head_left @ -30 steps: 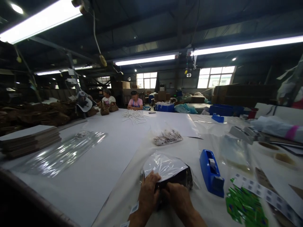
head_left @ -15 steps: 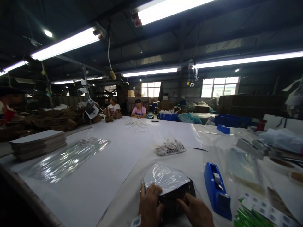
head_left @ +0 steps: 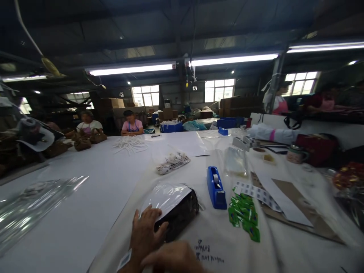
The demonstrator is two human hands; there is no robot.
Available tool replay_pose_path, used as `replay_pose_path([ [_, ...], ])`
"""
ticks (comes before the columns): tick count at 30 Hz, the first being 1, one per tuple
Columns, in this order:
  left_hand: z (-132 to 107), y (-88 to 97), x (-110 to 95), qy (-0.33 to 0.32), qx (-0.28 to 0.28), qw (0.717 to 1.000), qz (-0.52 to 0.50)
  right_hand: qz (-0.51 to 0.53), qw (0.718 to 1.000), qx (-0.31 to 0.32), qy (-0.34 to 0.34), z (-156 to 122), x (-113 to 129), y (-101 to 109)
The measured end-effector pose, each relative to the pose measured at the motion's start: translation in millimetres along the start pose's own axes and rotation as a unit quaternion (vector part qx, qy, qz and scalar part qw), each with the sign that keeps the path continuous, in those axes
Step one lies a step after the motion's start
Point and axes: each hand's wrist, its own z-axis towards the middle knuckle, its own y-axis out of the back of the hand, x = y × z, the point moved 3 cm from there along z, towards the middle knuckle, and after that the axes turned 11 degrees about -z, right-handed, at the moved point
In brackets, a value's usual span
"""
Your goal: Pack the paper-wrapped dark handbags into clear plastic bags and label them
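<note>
A black item [head_left: 179,216] with a white sheet [head_left: 167,199] over its far part lies in a clear plastic bag on the table. My left hand [head_left: 146,229] rests on its near left side, fingers spread across the sheet's edge and thumb on the black part. A small white printed label [head_left: 124,261] sticks to my left wrist. My right hand [head_left: 176,259] is at the bottom, smeared by motion, its fingertips close to that wrist. Right of the bag stand a blue tape dispenser [head_left: 216,187] and several green packets [head_left: 244,214].
A sheet of printed stickers [head_left: 257,195] overlaps the packets, with brown cardboard [head_left: 309,216] to the right. Farther off lie a bag of small pieces [head_left: 172,163] and clear plastic bags [head_left: 36,212]. A person in pink [head_left: 132,125] sits across the table [head_left: 93,201].
The view has swung right. My right hand has left the black item's near edge and moved toward my left wrist. My left hand stays on the item, fingers more spread.
</note>
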Motion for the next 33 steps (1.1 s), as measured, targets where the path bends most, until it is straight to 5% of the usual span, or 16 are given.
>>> replay_pose_path([
  [2, 10.1, 4.2, -12.4, -0.009, -0.018, 1.000, 0.021, -0.002, 0.988, -0.055, -0.144, -11.8, -51.4, 26.1],
  [5, 30.7, -0.6, -40.1, -0.045, -0.016, 0.998, 0.037, -0.029, 0.934, -0.146, -0.325, -29.6, -123.9, 60.5],
  [9, 64.7, -23.8, -86.2, -0.095, 0.089, 0.991, 0.032, -0.041, 0.901, -0.198, -0.385, -32.6, -171.6, 73.9],
  [14, 99.5, -51.2, -114.9, -0.112, 0.172, 0.979, 0.012, 0.001, 0.918, -0.126, -0.375, -16.8, -169.2, 67.7],
  [23, 112.6, -80.1, -91.6, -0.057, 0.188, 0.980, -0.026, -0.071, 0.923, -0.158, -0.343, -33.5, -163.1, 75.3],
  [33, 114.1, -75.0, -99.6, -0.024, 0.206, 0.978, -0.030, 0.011, 0.900, -0.257, -0.352, -20.8, -147.8, -27.1],
])
